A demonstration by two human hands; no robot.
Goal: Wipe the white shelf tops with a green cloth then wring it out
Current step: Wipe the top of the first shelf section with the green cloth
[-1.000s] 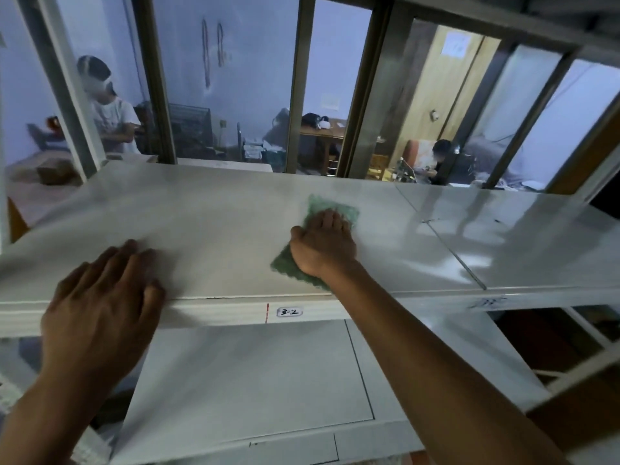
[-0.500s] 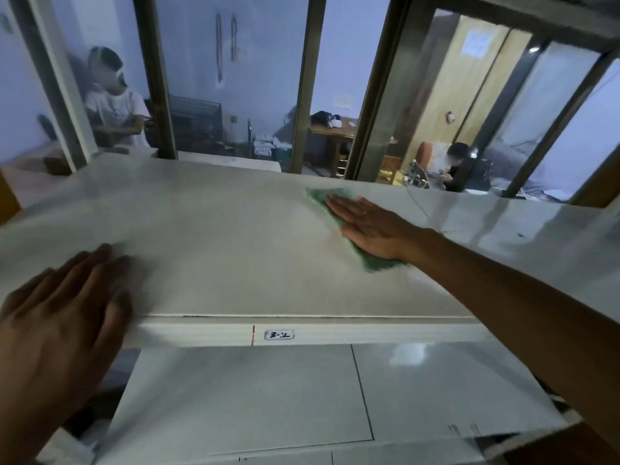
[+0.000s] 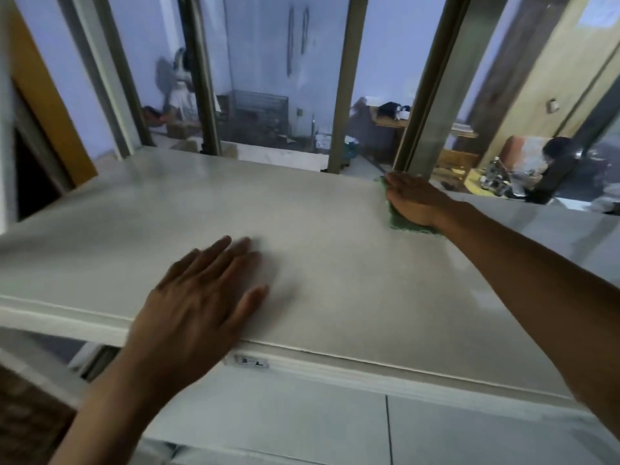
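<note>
Left hand: the left hand (image 3: 201, 297) lay flat at about 7 o'clock in the view, palm down on the white shelf top (image 3: 318, 263), fingers spread apart and gripping nothing; it appeared to brace the person.
Front edge: the heel of that hand sat at the near lip of the shelf, just above a small label (image 3: 251, 361) whose writing was too blurred to read.
Lower shelf: a second white surface (image 3: 302, 421) showed below, at 6 o'clock, with no cloth on it.
Green cloth: the green cloth (image 3: 402, 224) lay at about 2 o'clock, on the far side of the top, mostly hidden under the hand.
Right hand: the right hand (image 3: 414, 199) pressed flat on the cloth, fingers together and extended, not clenched around it.
Far edge: the fingertips reached the back rim, touching or just beside a grey upright post (image 3: 432, 95).
Progress: wiping looked under way; which areas were already clean could not be told. The lower shelf and the wringing appeared still to do.
Open room: the middle of the top was bare, giving free sweep toward 9 o'clock; the back rim and post closed off 1 o'clock.
</note>
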